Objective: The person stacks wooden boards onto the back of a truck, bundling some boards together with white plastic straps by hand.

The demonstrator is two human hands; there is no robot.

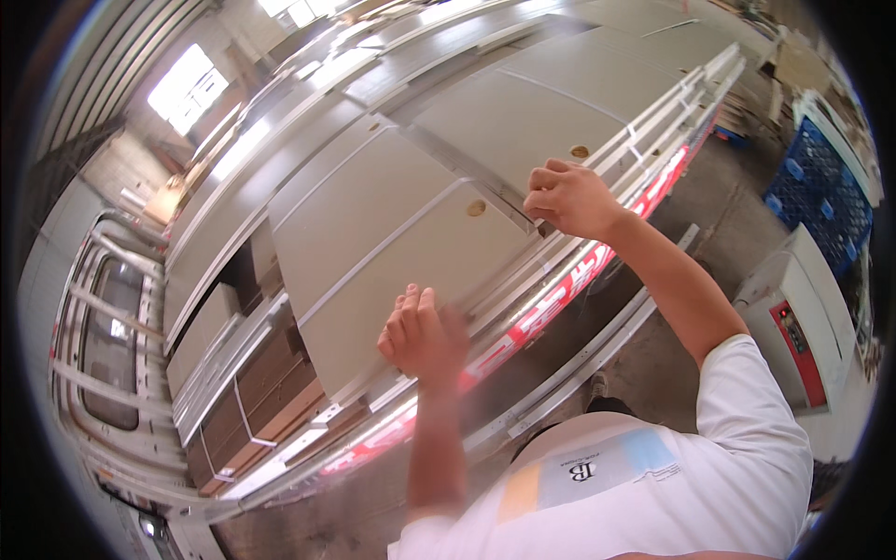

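A large pale grey panel with a round hole lies on top of a stack of panels in a truck bed. My left hand grips the panel's near edge, fingers curled over it. My right hand grips the panel's edge farther along, where it meets the neighbouring panel. Both arms reach up from below, and I wear a white T-shirt.
More grey panels fill the truck bed, with brown boards stacked lower left. A red and white side rail runs along the truck's edge. A white and red machine and a blue crate stand at right on the concrete floor.
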